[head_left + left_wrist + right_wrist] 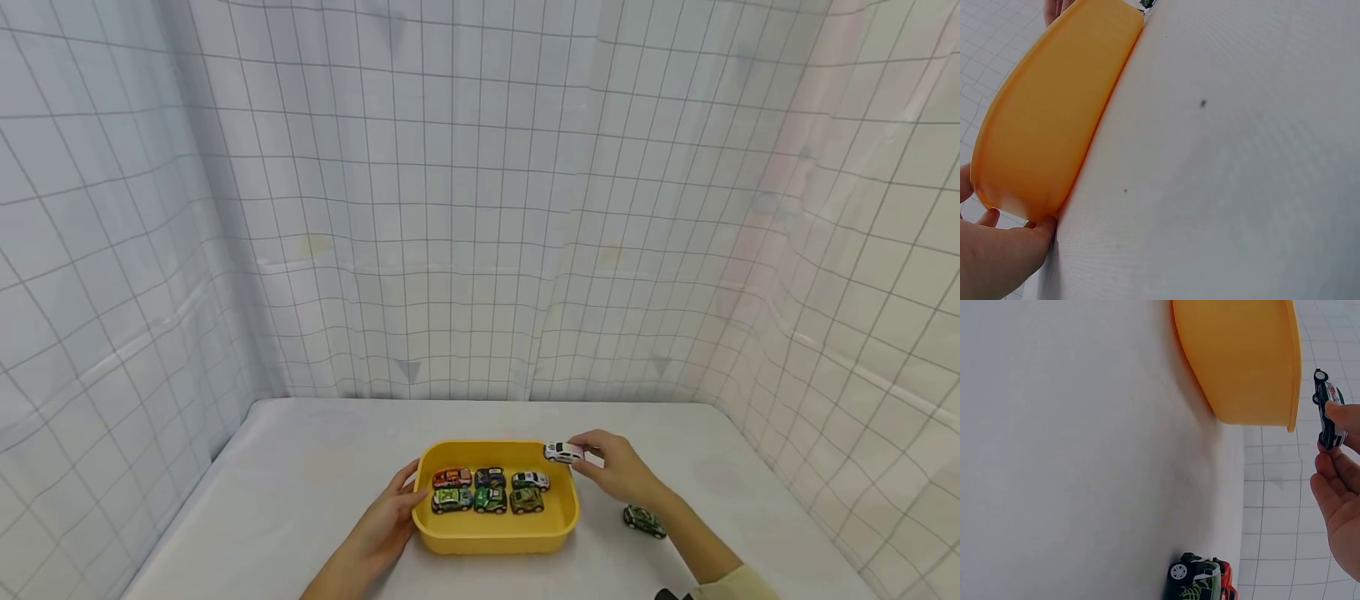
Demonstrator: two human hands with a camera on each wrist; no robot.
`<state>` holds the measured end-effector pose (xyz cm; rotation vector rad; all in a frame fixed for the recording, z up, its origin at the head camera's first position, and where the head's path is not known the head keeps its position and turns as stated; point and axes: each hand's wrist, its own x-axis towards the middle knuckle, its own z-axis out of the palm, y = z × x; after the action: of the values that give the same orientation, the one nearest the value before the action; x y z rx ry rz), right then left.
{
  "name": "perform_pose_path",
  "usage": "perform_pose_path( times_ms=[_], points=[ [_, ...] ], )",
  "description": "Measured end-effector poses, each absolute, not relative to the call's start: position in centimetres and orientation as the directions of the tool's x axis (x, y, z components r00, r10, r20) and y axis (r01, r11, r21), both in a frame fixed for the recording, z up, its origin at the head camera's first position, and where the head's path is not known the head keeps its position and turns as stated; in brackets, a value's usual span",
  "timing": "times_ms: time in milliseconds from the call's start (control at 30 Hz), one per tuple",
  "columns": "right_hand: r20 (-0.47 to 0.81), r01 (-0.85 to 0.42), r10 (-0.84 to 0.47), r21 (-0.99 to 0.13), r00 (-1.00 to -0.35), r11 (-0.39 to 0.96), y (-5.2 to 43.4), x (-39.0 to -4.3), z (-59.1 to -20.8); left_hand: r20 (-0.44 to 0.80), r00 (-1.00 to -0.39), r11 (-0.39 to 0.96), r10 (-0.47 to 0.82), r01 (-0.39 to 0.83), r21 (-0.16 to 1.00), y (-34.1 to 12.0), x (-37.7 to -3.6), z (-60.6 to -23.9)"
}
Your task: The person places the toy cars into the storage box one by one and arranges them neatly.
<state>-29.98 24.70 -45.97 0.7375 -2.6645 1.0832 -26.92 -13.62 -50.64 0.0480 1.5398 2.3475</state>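
Observation:
My right hand [615, 468] pinches a white toy car [562, 452] by its rear end, just above the right back corner of a yellow plastic bin [491, 543]. In the right wrist view the same toy car [1330, 412] is held between thumb and fingers, clear of the bin wall. My left hand [386, 521] grips the bin's left side, thumb over the rim. Inside, several toy cars stand in two rows: red [452, 477], blue [490, 477] and white-green [530, 481] behind, lime [452, 500], green [491, 500] and camouflage [527, 500] in front.
A dark green toy car [644, 521] stands on the white table [300, 467], right of the bin and beside my right forearm. Something red shows behind it in the right wrist view. White gridded sheets [480, 208] hang at the back and both sides.

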Motion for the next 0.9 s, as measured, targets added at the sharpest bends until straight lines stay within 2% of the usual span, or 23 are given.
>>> perform_pose_path(
  times_ms=[567, 900],
  points=[
    [0.268, -0.522, -0.470, -0.632, -0.841, 0.573, 20.0, -30.2, -46.2, -0.153, -0.943, -0.359, 0.296, -0.259, 0.897, -13.5, -26.8, -50.5],
    [0.293, -0.599, -0.552, -0.603, -0.780, 0.527, 16.2, -30.3, -47.0, -0.155, -0.940, -0.365, 0.303, -0.265, 0.893, -13.8, -26.7, -50.5]
  ],
)
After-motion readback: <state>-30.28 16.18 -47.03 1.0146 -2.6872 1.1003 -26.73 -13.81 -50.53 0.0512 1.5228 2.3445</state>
